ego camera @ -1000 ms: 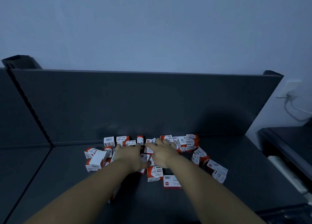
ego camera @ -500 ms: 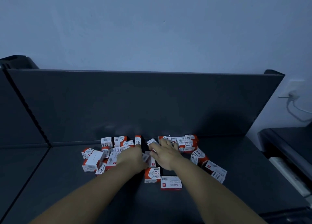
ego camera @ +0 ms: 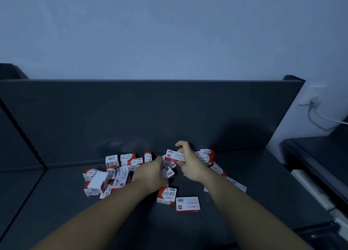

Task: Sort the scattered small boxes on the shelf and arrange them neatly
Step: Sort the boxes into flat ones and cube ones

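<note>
The right hand (ego camera: 190,165) has just lifted a flat box (ego camera: 173,156) off the pile (ego camera: 116,174) on the shelf (ego camera: 56,202), pinching it, while the left hand (ego camera: 150,172) lies in that pile, grip unclear, so sorting is only starting.

Your small boxes (ego camera: 113,176) lie heaped at mid-frame on the shelf (ego camera: 56,212), just before its back panel (ego camera: 131,114). Below the heap sit two: the paper-clip box (ego camera: 166,194) left, the flat box (ego camera: 187,204) right. Your right hand (ego camera: 190,165) holds a raised box (ego camera: 173,156) over the heap.
</note>
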{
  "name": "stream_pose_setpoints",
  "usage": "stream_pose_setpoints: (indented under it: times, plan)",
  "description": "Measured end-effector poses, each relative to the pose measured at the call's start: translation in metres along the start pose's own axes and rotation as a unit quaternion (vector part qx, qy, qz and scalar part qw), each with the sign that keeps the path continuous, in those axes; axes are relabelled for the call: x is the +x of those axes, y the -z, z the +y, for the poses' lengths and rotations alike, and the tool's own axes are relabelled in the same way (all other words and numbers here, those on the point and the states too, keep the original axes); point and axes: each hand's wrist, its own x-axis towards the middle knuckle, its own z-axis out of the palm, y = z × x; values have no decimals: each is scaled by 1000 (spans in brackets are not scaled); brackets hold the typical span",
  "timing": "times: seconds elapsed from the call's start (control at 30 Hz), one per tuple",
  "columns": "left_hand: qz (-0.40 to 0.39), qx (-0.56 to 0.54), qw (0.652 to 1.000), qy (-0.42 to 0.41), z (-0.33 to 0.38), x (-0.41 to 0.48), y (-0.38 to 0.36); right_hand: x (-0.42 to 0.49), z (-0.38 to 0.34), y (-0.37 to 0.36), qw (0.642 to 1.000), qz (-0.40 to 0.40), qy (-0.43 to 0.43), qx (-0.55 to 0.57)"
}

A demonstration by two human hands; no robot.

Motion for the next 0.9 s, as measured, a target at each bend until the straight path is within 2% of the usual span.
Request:
stream_pose_setpoints:
  times: [0.1, 0.23, 0.37, 0.43, 0.6, 0.77, 0.9]
  plan:
    - [11, 7, 1000, -18, 3, 5, -2, -6, 5, 4, 1000, -11, -5, -13]
    - [-32, -90, 995, -18, -7, 8, -5, -13, 9, 3, 999, -34, -15, -39]
    - [-51, -122, 990, -44, -25, 9, -1, -12, 4, -3, 997, -57, 12, -56]
    - [-53, -112, 991, -47, -32, 9, -1, -9, -1, -10, 995, -79, 28, -55]
    - [-37, -6, 998, -46, -33, 7, -4, -3, -7, -22, 991, -126, 45, -32]
    - [-31, 62, 997, -37, -22, 6, -7, 8, -4, -5, 999, -8, 3, -41]
    - [-41, 68, 997, -27, -12, 8, -14, 15, 2, 6, 995, 29, -25, -95]
